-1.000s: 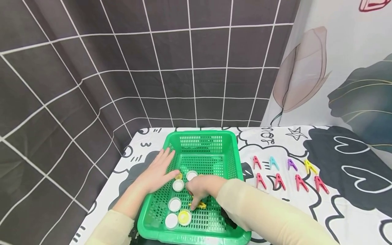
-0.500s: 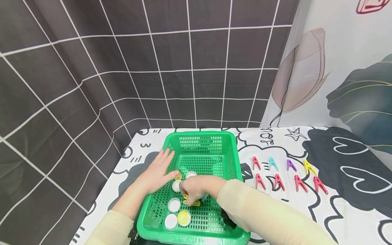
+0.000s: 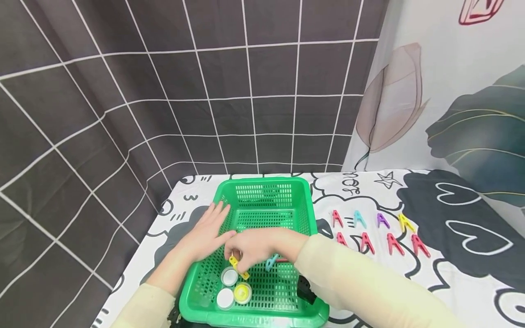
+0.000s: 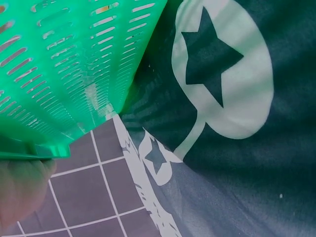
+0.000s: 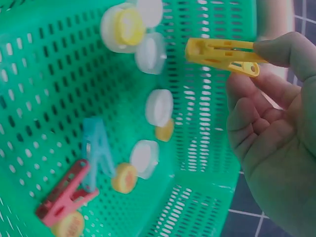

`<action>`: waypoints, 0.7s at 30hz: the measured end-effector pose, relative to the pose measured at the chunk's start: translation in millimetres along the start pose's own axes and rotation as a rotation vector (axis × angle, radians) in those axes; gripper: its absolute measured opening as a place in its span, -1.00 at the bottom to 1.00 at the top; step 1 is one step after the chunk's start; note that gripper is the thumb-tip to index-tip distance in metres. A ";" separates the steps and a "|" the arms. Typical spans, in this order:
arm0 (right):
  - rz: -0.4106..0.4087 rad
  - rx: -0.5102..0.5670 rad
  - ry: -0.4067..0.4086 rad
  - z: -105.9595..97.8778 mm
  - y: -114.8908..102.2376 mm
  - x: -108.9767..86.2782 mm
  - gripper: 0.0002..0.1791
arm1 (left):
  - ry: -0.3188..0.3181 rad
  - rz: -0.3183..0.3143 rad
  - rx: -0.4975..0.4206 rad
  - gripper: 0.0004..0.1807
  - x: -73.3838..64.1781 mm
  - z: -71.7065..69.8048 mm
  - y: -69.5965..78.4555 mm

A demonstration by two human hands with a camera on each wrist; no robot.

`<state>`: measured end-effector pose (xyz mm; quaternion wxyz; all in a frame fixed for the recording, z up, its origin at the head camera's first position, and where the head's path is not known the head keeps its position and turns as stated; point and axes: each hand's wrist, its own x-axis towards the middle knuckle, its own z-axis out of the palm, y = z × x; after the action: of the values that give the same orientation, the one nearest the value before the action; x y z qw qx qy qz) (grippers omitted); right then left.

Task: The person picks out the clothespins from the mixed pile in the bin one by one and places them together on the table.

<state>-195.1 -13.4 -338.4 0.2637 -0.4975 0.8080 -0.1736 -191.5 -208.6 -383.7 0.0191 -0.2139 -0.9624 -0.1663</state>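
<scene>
My right hand point(image 3: 256, 246) pinches a yellow clothespin point(image 5: 222, 53) between thumb and fingers, over the left part of a green plastic basket point(image 3: 262, 181). My left hand point(image 3: 205, 237) lies along the basket's left rim with its fingers extended; the left wrist view catches only part of this hand point(image 4: 22, 192) at the rim. Inside the basket are a blue clothespin point(image 5: 96, 150) and a red clothespin point(image 5: 66, 195), side by side. Several white round caps point(image 5: 159, 107) sit along one side, one bearing a yellow cap point(image 5: 129, 26). Small orange discs point(image 5: 124, 177) lie among them.
On the patterned cloth right of the basket, clothespins stand in two rows: a red one point(image 3: 337, 218), a blue one point(image 3: 359, 219), a purple one point(image 3: 383, 221), a yellow one point(image 3: 406, 222) and several reds in front. A dark tiled-pattern curtain point(image 3: 270, 114) hangs behind.
My right hand has brought the yellow clothespin leftward and turned it. The blue clothespin in the basket has come into sight. My left hand keeps its place on the rim.
</scene>
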 end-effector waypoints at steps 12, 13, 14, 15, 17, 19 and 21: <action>-0.018 0.130 0.141 -29.2 1.8 -28.3 -0.71 | 0.003 -0.011 0.008 -0.12 -0.2 -0.3 -1.7; -0.015 0.143 0.153 -30.7 3.1 -31.6 -0.71 | 0.001 -0.014 0.002 -0.11 -0.2 -0.4 -1.3; -0.009 0.162 0.164 -32.0 4.7 -35.1 -0.71 | 0.001 -0.016 -0.002 -0.11 -0.1 -0.4 -0.8; -0.005 0.188 0.175 -33.0 6.7 -38.9 -0.71 | -0.001 -0.018 -0.003 -0.10 0.0 -0.4 -0.4; 0.006 0.245 0.197 -34.8 11.4 -47.4 -0.71 | -0.001 -0.021 -0.007 -0.10 0.1 -0.4 0.5; 0.018 0.302 0.222 -35.8 17.0 -56.8 -0.71 | 0.000 -0.023 -0.013 -0.10 0.1 -0.4 1.3; 0.032 0.349 0.247 -36.2 23.2 -67.2 -0.70 | 0.002 -0.019 -0.015 -0.10 0.2 -0.3 1.9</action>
<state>-208.7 57.7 -305.0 0.2476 -0.4062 0.7996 -0.3664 -190.9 -207.0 -382.8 0.0168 -0.2046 -0.9631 -0.1739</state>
